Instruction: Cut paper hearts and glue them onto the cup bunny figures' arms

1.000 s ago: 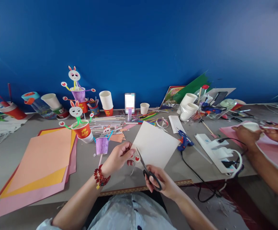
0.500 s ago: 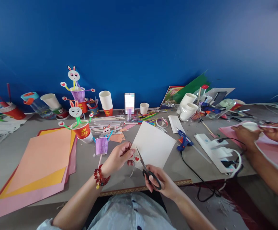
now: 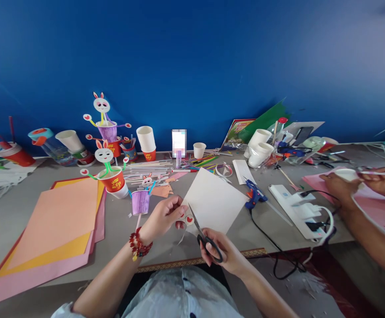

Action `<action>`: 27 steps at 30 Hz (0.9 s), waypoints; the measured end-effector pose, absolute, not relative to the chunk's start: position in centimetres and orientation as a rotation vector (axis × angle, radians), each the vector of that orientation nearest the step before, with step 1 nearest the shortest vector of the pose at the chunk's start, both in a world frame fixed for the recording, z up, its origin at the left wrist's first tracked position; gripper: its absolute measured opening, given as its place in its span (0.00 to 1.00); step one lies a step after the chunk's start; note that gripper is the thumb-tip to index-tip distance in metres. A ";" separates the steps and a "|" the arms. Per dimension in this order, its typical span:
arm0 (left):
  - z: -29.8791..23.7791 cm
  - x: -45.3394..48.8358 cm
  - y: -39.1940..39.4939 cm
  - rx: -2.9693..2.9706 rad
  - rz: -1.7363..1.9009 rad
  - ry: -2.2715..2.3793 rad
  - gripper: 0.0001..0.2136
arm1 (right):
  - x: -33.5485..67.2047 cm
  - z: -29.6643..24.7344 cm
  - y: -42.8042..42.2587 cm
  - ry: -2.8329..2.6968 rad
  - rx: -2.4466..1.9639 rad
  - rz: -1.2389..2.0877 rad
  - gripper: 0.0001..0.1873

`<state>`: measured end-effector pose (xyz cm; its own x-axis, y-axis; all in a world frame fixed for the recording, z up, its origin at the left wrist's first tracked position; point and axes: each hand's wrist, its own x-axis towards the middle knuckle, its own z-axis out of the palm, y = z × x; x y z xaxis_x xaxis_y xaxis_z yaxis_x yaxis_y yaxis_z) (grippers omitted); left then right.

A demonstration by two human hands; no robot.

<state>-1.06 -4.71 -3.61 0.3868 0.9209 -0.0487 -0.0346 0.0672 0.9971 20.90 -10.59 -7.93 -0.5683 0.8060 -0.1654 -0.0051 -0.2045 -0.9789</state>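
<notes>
Between the fingers of my left hand (image 3: 167, 215) is a small white paper piece (image 3: 188, 219) with red hearts drawn in circles. My right hand (image 3: 220, 248) has its fingers in the handles of black-handled scissors (image 3: 208, 243), whose blades lie against the edge of that piece. Behind both hands a large white sheet (image 3: 214, 196) rests on the table. Just left of my left hand stands a purple paper cup (image 3: 140, 202) with a small bunny figure (image 3: 147, 180) and blue arms.
Coloured paper sheets (image 3: 56, 221) lie at left. Bunny cup figures (image 3: 111, 181) stand behind them. A blue glue gun (image 3: 254, 194) and a white power strip (image 3: 295, 212) with cables are at right. Beyond these, a co-worker's hands (image 3: 341, 187) hold a white cup.
Both hands, the heart piece and the scissors stay almost in place. The view has shifted very slightly, and the large white sheet has moved a little to the right.
</notes>
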 end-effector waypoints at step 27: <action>-3.8 0.2 -5.6 1.119 1.192 0.894 0.16 | 20.1 -8.6 -11.0 -1.375 -0.944 1.743 0.30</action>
